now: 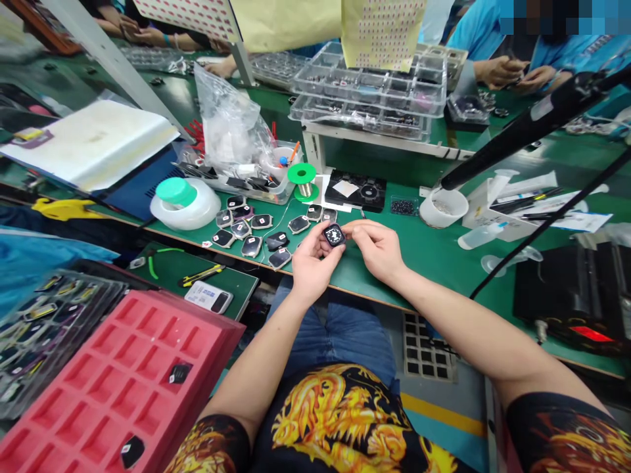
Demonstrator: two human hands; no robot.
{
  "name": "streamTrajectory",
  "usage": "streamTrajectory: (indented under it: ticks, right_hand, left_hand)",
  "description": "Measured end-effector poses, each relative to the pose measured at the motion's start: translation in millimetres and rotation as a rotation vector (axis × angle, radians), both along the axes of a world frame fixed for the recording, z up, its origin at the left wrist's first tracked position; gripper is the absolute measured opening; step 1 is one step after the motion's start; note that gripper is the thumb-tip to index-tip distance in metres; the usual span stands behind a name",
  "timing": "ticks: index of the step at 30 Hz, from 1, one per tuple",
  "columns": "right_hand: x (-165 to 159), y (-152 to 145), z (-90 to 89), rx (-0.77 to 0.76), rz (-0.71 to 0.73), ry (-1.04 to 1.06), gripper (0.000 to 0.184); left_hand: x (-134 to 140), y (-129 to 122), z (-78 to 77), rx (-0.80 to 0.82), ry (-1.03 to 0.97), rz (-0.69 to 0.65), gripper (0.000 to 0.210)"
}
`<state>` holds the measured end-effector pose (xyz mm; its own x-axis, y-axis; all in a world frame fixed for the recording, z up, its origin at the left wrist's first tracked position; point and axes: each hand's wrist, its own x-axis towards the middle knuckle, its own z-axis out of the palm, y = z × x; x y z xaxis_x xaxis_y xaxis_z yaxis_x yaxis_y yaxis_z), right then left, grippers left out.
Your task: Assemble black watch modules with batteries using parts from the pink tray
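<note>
Small black square watch-case part (334,234): pinched between left hand (309,266) and right hand (377,248), fingers of both closed on its edges, raised over the green worktop (424,246) for close viewing. Similar dark cases (256,233) lie just left, within reach.

Bare forearms, no gloves, rings or watch near the fingers of left hand (309,264) or right hand (377,249). Black short-sleeved tee (340,420) with yellow-orange dragon print, also on sleeves. Blue jeans (340,335).
</note>
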<state>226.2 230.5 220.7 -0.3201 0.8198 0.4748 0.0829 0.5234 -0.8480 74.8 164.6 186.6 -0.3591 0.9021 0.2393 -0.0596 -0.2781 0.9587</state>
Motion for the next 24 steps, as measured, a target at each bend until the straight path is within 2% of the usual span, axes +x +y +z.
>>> streamTrajectory:
  ticks: [6, 24]
  right_hand:
    - [2.5, 7.0, -3.3, -0.017, -0.134, 0.024, 0.035]
    - [1.0, 8.3, -6.1, -0.048, -0.107, 0.008, 0.04]
  left_hand:
    - [-1.4, -0.1, 0.2, 0.002, 0.021, -0.024, 0.059]
    - [-2.3, -0.5, 0.8, -0.005, 0.035, -0.032, 0.058]
